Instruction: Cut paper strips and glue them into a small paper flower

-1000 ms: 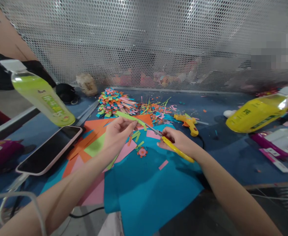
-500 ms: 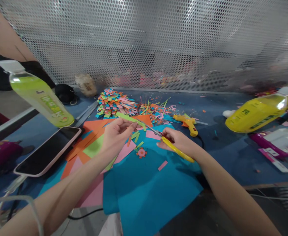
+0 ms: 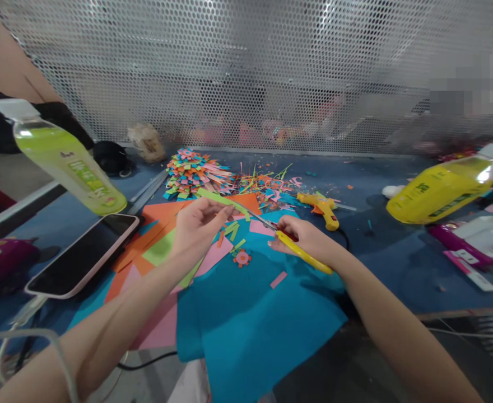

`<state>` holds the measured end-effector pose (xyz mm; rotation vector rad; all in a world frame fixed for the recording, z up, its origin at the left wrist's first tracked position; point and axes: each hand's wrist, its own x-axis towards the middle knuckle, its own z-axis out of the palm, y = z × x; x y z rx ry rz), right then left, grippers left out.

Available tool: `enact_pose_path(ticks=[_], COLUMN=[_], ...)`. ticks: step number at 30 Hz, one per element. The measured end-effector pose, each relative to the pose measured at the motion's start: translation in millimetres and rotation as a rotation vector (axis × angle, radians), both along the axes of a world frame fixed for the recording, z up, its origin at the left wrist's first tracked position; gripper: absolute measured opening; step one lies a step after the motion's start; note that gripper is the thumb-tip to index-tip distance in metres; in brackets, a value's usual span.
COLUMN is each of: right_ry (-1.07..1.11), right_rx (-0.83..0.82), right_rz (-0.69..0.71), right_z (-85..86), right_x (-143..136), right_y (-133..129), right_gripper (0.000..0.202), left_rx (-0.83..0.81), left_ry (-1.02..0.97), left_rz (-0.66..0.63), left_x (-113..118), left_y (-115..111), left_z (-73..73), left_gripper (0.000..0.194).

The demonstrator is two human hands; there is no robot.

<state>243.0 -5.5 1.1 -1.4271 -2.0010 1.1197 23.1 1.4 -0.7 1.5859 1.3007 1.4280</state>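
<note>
My left hand (image 3: 202, 224) pinches a light green paper strip (image 3: 217, 197) over the coloured sheets. My right hand (image 3: 299, 238) is wrapped round the yellow handles of a pair of scissors (image 3: 305, 256). The blades point left and reach the strip close to my left fingertips. Below the hands, a small pink and orange paper flower (image 3: 242, 258) lies on the blue sheet (image 3: 255, 319), with short green strips (image 3: 231, 229) above it and a pink piece (image 3: 278, 280) to its lower right.
Behind the hands are a fringed paper cone (image 3: 191, 173), paper scraps (image 3: 267, 187) and a yellow glue gun (image 3: 322, 210). At left are a green bottle (image 3: 72, 162) and a phone (image 3: 82, 257); at right, a yellow bottle (image 3: 440, 187).
The paper flower has shifted very slightly and a short green strip lies a little nearer to it. Both hands keep nearly the same place and hold.
</note>
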Motion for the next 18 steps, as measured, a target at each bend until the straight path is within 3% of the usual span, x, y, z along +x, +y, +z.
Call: enact_pose_path(ticks=[18], right_ry=[-0.089], right_rx=[0.028], right_rz=[-0.007], right_z=[1.8], right_x=[0.4], right_y=[-0.4], right_gripper=[0.029], left_rx=[-0.009], left_ry=[-0.019], left_rz=[-0.038], left_x=[-0.2], left_y=[0.5], left_z=[0.0], left_gripper=[0.015])
